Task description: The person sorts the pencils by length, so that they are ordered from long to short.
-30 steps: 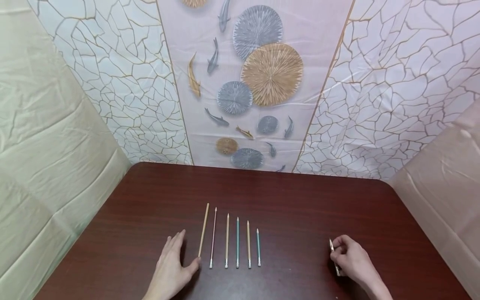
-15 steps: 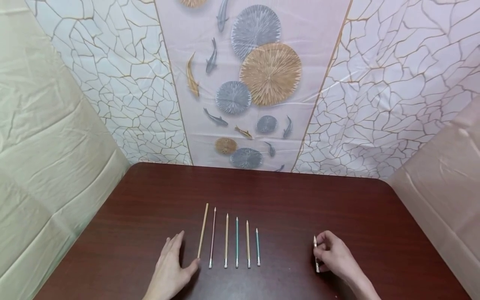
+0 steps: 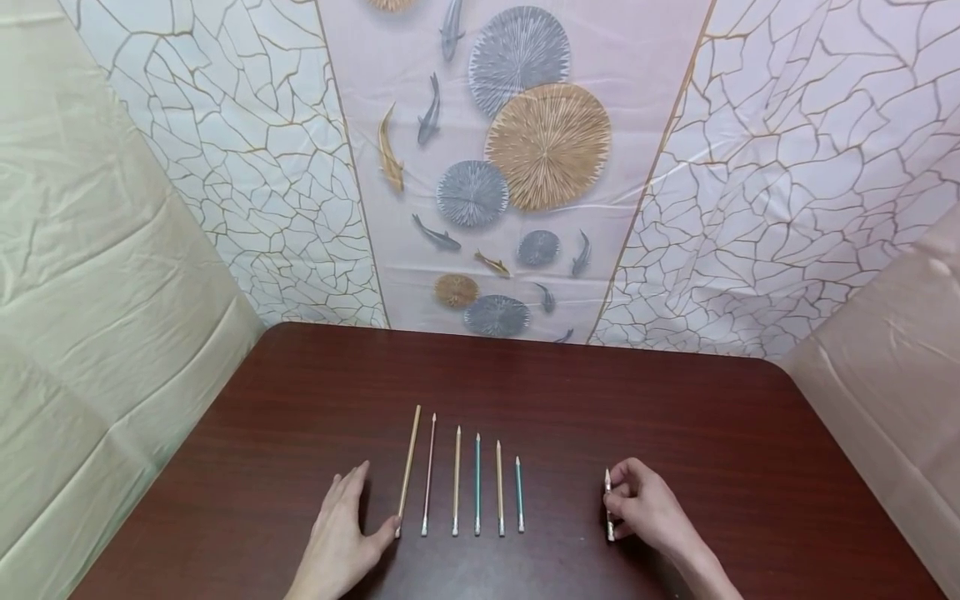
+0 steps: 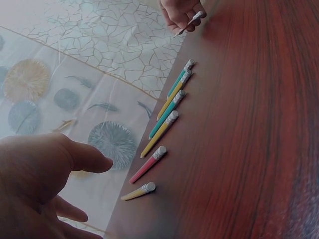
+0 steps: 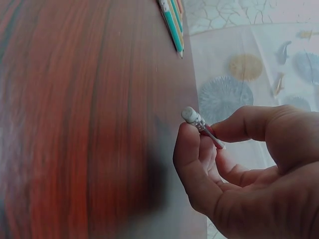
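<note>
My right hand (image 3: 648, 508) pinches a short red pencil (image 5: 200, 123) between thumb and fingers. Its white eraser points toward me and its tip away, over the right half of the table. Left of it, several pencils lie side by side, longest at the left, shortest at the right. The longest is a yellow pencil (image 3: 409, 467); beside it come a thin red pencil (image 3: 429, 475) and alternating yellow and teal ones, ending in a short teal pencil (image 3: 519, 496). My left hand (image 3: 341, 529) has its fingers extended, the thumb tip near the longest pencil's eraser end, holding nothing.
The dark brown table (image 3: 540, 392) has a rounded far edge against a patterned wall hanging (image 3: 517, 192). Pale cloth (image 3: 112, 333) hangs at the left side and more cloth (image 3: 885, 367) at the right. The pencils' eraser ends face me in an almost level line.
My right hand has moved left across the table with the short red pencil, which now stands straighter, nearly parallel to the row. The left hand and the lying pencils have stayed in place.
</note>
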Tool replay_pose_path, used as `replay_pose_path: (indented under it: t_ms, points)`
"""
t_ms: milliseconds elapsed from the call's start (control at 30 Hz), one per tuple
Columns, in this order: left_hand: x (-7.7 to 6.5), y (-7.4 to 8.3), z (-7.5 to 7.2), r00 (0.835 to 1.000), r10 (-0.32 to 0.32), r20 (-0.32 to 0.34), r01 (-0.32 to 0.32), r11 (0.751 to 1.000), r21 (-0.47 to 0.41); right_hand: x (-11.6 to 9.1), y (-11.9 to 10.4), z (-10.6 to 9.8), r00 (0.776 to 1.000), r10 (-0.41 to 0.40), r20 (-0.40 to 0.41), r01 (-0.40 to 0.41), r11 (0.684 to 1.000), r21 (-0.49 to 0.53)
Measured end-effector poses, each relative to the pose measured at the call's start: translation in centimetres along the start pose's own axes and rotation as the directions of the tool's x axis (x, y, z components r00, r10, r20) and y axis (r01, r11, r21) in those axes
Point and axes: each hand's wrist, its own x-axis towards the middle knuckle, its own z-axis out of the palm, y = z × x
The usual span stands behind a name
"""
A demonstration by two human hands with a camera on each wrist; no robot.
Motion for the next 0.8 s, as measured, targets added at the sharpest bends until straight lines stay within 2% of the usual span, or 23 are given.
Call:
replay_pose_path:
  t_ms: [800]
  points:
    - [0.1,0.3,0.1,1.000,-0.010,0.024,0.010,1.000,-0.014,1.1,-1.9,4.8,0.997,-0.023,-0.079,0.012,0.990,-0.143]
